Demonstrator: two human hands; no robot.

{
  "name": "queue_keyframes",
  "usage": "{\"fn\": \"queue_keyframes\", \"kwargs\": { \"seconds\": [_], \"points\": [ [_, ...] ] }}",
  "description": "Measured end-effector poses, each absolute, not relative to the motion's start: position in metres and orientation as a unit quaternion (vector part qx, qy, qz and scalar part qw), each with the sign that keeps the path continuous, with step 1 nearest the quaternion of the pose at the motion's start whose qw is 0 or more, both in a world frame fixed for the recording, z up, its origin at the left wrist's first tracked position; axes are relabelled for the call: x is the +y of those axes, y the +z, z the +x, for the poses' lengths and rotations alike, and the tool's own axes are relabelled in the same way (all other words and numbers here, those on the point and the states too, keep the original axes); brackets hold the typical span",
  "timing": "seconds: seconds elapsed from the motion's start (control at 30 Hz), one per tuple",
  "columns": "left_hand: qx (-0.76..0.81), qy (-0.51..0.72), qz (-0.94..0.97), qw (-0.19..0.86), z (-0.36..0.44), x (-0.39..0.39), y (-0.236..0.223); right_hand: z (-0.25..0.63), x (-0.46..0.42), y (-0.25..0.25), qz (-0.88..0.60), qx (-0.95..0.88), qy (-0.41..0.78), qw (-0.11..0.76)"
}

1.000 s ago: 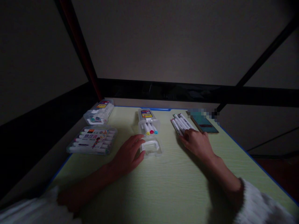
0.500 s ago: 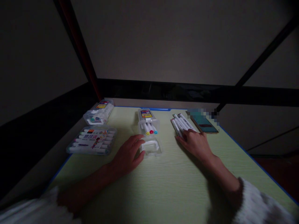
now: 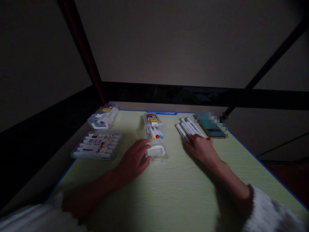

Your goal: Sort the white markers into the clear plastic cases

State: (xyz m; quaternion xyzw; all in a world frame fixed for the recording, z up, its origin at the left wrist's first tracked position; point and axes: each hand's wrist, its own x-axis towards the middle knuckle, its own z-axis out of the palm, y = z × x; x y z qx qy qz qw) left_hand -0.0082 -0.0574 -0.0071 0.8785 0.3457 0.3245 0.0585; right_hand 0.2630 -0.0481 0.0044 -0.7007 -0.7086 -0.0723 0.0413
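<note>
My left hand [image 3: 132, 160] rests on the green table [image 3: 173, 193], its fingertips holding the left edge of the flipped-open lid [image 3: 157, 152] of a clear marker case [image 3: 154, 128]. That case holds three white markers with yellow, pink and blue ends. My right hand [image 3: 202, 148] lies on the near ends of several loose white markers [image 3: 187, 128]; its fingers are curled over them, and whether they grip one is hidden.
Two more clear marker cases lie at the left: a flat one [image 3: 98, 145] full of markers and a smaller one [image 3: 103, 116] behind it. A phone [image 3: 212, 128] with a lit screen lies right of the loose markers. A dark frame rail [image 3: 193, 95] runs behind the table.
Almost nothing: my right hand has shifted slightly on the loose markers, and the view has drifted a little. My left hand stays at the lid.
</note>
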Motion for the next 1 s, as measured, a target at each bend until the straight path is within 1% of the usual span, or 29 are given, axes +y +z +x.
{"fn": "queue_keyframes", "kwargs": {
  "seconds": [0.27,0.6,0.8,1.0],
  "points": [
    [0.352,0.317,0.878,0.060,-0.008,-0.058,-0.007,0.262,-0.048,0.006,-0.695,-0.713,-0.046,0.080],
    [0.348,0.321,0.879,0.054,-0.008,-0.058,-0.008,0.257,-0.052,0.008,-0.665,-0.720,-0.047,0.193],
    [0.355,0.314,0.879,0.047,-0.008,-0.058,-0.008,0.254,-0.053,0.012,-0.646,-0.722,-0.057,0.241],
    [0.351,0.313,0.882,0.041,-0.008,-0.058,-0.007,0.249,-0.057,0.017,-0.623,-0.726,-0.042,0.289]
  ]
}}
